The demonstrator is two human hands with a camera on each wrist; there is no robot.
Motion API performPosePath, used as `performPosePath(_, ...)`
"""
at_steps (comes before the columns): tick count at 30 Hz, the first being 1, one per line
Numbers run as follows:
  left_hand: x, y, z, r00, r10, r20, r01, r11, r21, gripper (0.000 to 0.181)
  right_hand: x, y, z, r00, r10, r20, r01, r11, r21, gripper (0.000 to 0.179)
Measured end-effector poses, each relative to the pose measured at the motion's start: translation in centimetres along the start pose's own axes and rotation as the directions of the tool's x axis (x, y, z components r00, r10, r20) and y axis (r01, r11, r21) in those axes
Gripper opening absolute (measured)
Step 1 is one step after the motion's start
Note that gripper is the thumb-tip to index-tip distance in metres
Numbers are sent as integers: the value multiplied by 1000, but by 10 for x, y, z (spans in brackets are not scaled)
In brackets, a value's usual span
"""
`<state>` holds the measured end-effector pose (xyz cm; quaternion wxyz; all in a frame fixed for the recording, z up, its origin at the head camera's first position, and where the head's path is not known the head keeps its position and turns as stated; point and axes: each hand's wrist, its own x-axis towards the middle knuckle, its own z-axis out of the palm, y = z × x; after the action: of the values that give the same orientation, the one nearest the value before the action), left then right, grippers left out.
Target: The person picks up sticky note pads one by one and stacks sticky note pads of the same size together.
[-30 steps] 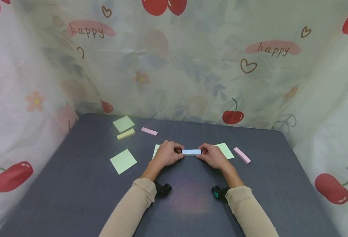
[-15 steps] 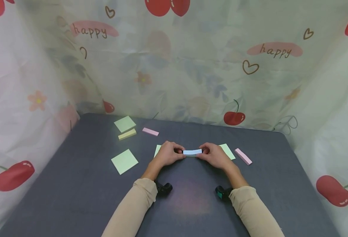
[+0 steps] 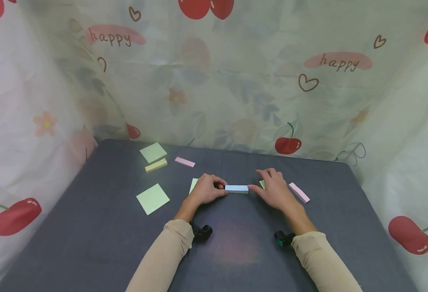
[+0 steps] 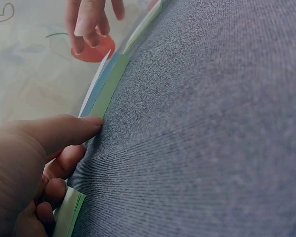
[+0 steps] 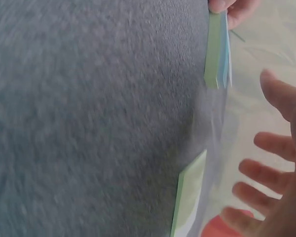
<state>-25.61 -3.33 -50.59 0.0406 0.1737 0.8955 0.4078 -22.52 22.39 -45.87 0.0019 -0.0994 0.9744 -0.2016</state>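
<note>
Cherry-printed cloth (image 3: 236, 52) hangs behind a dark grey table (image 3: 232, 263), where a blue sticky-note pad (image 3: 236, 188) lies on a green pad (image 4: 112, 84) between the two hands. At their left end the left hand (image 3: 207, 190) pinches them between thumb and fingers, while the right hand (image 3: 275, 190), fingers spread and holding nothing, hovers just beside the other end, apart from it. Right of the right hand lies a pink pad (image 3: 299, 192), and a pale green square (image 3: 153, 199) sits left of the left hand.
</note>
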Motion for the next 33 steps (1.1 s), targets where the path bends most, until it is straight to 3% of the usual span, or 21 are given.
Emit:
performPosePath(11,-2,-1,-2,1000,10,-7,-10,999,30,15,-4,14,-6,987,108,115,-97,990,-101,98)
performPosePath(27,-4,0,1,1000,22,-21,-20,997,68,14,-26,51,-24,963,209,168,-192,975,-110,102)
performPosePath(33,-4,-2,0,999,24,-27,-22,997,77,15,-33,69,-30,966,204,160,-190,977,-98,103)
